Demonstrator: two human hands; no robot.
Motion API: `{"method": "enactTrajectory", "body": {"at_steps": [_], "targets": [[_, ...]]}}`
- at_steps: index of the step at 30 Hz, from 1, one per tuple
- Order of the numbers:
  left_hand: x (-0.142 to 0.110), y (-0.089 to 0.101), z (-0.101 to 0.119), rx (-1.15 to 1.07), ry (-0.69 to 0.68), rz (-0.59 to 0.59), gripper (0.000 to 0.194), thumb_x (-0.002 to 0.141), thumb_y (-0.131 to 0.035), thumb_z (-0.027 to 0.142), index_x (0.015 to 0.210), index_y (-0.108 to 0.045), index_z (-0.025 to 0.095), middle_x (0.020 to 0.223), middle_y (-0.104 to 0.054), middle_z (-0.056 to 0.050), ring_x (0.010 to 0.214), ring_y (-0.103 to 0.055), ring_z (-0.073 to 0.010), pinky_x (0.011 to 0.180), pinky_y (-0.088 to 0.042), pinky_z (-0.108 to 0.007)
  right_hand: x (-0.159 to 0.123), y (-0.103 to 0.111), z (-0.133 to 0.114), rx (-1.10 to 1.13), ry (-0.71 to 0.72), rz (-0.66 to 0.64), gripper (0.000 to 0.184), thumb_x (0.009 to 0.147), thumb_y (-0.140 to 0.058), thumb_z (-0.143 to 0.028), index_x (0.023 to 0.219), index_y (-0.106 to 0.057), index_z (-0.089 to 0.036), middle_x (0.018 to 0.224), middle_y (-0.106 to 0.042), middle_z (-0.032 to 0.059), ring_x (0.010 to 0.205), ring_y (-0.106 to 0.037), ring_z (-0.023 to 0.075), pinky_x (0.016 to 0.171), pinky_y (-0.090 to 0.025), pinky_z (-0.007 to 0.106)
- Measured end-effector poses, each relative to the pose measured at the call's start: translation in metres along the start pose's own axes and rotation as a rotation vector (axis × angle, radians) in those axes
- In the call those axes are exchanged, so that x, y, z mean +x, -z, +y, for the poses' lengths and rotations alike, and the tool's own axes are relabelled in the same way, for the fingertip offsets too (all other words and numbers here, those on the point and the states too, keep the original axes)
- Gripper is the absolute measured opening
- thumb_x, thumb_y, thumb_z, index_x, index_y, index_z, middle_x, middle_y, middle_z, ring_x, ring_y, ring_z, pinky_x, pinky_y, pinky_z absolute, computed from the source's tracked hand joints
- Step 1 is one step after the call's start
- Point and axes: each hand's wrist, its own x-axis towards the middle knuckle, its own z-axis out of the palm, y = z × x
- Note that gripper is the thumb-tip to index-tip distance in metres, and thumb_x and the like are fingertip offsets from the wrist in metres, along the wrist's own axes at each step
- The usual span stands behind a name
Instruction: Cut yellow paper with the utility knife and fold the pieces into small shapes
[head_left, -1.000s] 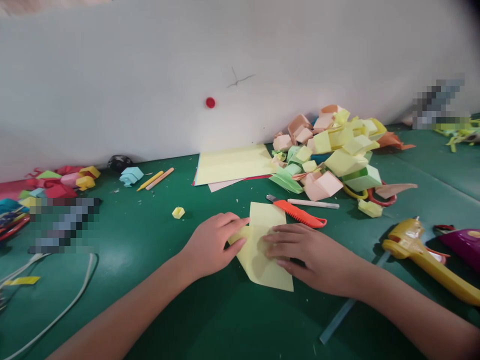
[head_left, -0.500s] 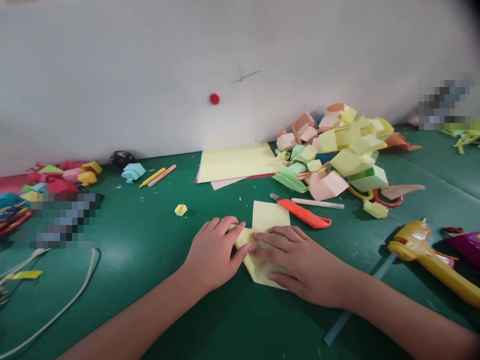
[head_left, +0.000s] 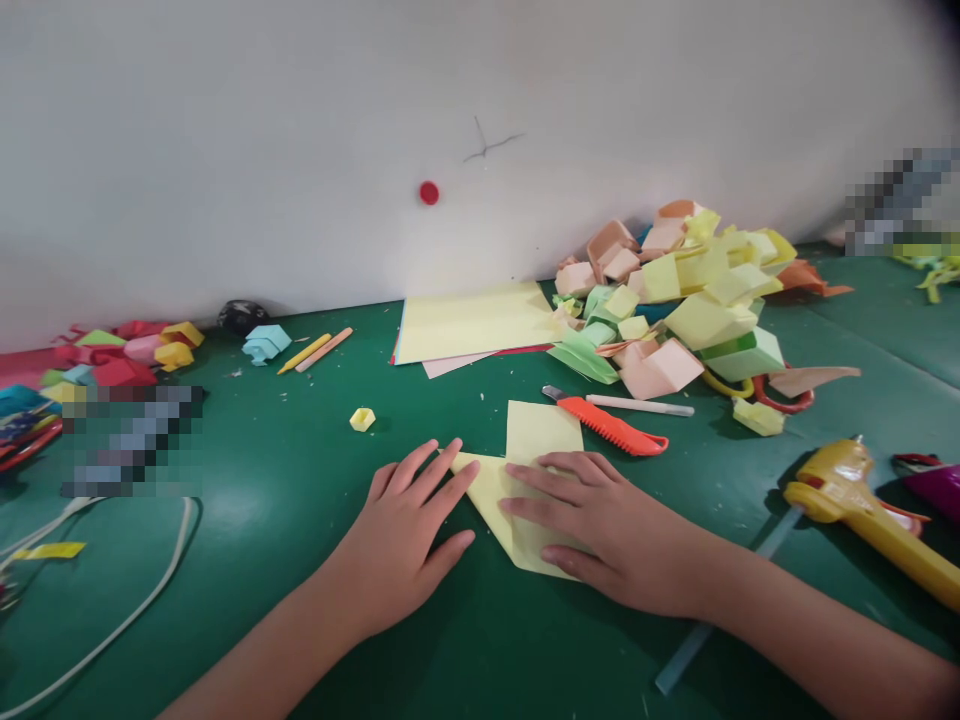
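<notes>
A pale yellow sheet of paper (head_left: 541, 430), partly folded, lies on the green table in front of me. Its left part comes to a slanted point. My right hand (head_left: 600, 525) rests flat on the paper with fingers spread, covering much of its right side. At the paper's left point are the fingertips of my left hand (head_left: 409, 540), its fingers apart and the thumb off the paper. Just beyond the paper lies an orange utility knife (head_left: 615, 427), beside a thin white stick-like pen (head_left: 639, 405). A small yellow paper ring (head_left: 363, 419) sits ahead of my left hand.
A heap of folded paper pieces (head_left: 697, 300) stands at the back right, near stacked coloured sheets (head_left: 472, 325). A yellow glue gun (head_left: 847, 500) with a glue stick (head_left: 686, 660) lies right. Colourful paper shapes (head_left: 127, 360) and a white cable (head_left: 161, 600) are left.
My left hand has drawn back toward me and opened, its thumb leaving the paper and baring the paper's left point. My right hand has stayed nearly in place on the sheet.
</notes>
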Motion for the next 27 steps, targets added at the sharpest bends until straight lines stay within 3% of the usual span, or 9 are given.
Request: {"method": "enactTrajectory", "body": {"at_steps": [5,12,21,27], "targets": [[-0.0037,0.0046,-0.0057,-0.06,-0.078,-0.029,0.052,0.103,-0.045,0.037,0.153,-0.037,0.027,0.159,-0.038,-0.007,0.146,-0.034,-0.031,0.112,-0.04,-0.052,0.0,0.0005,-0.0004,0.004,0.015,0.013,0.049,0.098,-0.051,-0.031,0.147,-0.047,-0.035,0.157,-0.043,0.0006,0.132,-0.041,0.0322,0.107,-0.036,0.056],[-0.005,0.0054,-0.0064,-0.065,-0.054,-0.031,0.048,0.103,-0.045,0.034,0.15,-0.042,0.028,0.158,-0.041,-0.006,0.144,-0.036,-0.0309,0.111,-0.041,-0.052,0.0001,0.0011,-0.0001,0.018,0.008,-0.012,0.048,0.1,-0.049,-0.033,0.148,-0.045,-0.037,0.158,-0.042,-0.0017,0.131,-0.041,0.032,0.107,-0.036,0.056],[-0.0081,0.0008,-0.003,0.016,-0.021,-0.017,0.052,0.104,-0.041,0.037,0.156,-0.031,0.033,0.163,-0.03,-0.006,0.148,-0.03,-0.034,0.109,-0.04,-0.055,0.001,0.0013,-0.0016,0.028,-0.017,-0.013,0.049,0.099,-0.051,-0.033,0.147,-0.045,-0.036,0.16,-0.038,-0.0034,0.132,-0.039,0.032,0.108,-0.036,0.055],[-0.0051,0.0008,-0.0013,0.012,-0.025,-0.037,0.055,0.104,-0.04,0.04,0.157,-0.028,0.032,0.164,-0.026,-0.007,0.148,-0.029,-0.0355,0.108,-0.038,-0.057,0.0018,0.0023,-0.0031,0.022,-0.027,0.005,0.049,0.097,-0.054,-0.033,0.145,-0.047,-0.033,0.158,-0.042,0.0002,0.131,-0.04,0.0325,0.108,-0.035,0.055]]}}
